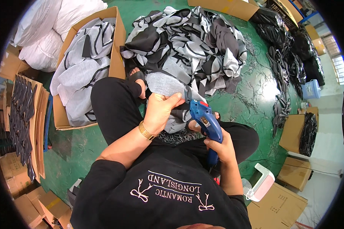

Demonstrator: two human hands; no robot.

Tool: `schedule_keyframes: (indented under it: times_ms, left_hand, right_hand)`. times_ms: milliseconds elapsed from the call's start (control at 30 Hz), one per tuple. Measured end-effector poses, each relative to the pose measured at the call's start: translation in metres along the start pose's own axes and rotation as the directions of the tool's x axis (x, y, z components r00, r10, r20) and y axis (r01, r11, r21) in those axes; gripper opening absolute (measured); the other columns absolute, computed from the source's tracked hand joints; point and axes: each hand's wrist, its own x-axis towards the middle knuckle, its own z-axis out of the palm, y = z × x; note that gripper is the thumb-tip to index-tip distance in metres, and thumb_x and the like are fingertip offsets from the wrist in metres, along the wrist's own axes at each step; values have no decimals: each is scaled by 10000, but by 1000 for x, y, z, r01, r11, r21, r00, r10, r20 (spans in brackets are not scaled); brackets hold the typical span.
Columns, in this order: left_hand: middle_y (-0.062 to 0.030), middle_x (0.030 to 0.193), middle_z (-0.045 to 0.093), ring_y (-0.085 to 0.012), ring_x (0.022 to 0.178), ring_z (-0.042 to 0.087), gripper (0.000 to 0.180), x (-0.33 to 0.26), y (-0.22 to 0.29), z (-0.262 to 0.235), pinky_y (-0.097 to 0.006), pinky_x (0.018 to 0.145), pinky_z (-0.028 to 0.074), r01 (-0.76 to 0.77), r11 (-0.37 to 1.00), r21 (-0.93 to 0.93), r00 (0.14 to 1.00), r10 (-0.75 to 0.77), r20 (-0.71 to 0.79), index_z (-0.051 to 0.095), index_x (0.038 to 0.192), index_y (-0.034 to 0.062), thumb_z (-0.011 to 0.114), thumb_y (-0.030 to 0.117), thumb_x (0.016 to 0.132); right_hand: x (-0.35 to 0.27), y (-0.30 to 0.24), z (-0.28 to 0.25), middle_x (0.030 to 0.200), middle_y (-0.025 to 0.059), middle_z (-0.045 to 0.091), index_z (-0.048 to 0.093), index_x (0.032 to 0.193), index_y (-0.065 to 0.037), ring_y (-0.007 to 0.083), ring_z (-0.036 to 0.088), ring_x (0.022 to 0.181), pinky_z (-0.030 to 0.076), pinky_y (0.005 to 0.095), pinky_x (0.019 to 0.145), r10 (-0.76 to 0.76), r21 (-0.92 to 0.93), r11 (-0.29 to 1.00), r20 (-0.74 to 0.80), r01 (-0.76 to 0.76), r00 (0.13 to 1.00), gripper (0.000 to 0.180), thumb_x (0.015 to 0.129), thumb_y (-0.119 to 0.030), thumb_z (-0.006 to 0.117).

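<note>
Head view, centre of the frame: a light grey heathered fabric piece with dark edging lies just above the left grip, which pinches its lower edge between thumb and fingers. To the right of that piece, the right grip is wrapped around the handle of a blue, elongated handheld power tool with a red button. Its upper end sits at the fabric's right edge; whether the blade touches cannot be told.

A small printed label shows on the tool's body, too small to read. White lettering, upside down in the frame, and two bow drawings cross the black cotton T-shirt; dark print marks the flat brown cardboard at lower right.

The left forearm, wearing a gold-coloured wristband, slants up from lower left; the right forearm rises from lower right, elbow bent, thumb along the handle.
</note>
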Motion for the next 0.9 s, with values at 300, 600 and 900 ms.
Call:
schedule_keyframes:
  times_ms: [300, 600, 900]
  left_hand:
    - [-62, 910, 663, -119, 805, 632, 157, -2, 3, -1, -262, 740, 520, -69, 993, 97, 997, 64, 54, 636, 973, -45, 610, -5, 824]
    - [-15, 876, 661, -54, 755, 581, 150, 1, 15, -16, -222, 657, 459, -110, 946, 305, 974, 41, 224, 646, 949, -27, 604, -10, 806]
    - [-35, 966, 663, -95, 848, 615, 247, -4, 12, -13, -250, 760, 495, 84, 966, 246, 926, -167, 339, 614, 1064, 1, 603, -14, 817]
  right_hand:
    - [2, -8, -4, 833, 61, 591, 568, 986, 30, 125, 565, 605, 479, 257, 549, 43, 135, 990, 21, -45, 999, 345, 676, -61, 691]
    - [6, -12, -7, 713, 66, 574, 574, 963, 41, 146, 553, 560, 457, 259, 529, 20, 140, 990, 76, -30, 997, 357, 652, -81, 701]
    - [33, -44, 6, 762, 37, 559, 564, 969, 24, 113, 533, 603, 433, 240, 564, -137, 176, 972, -103, 154, 985, 388, 678, -154, 750]
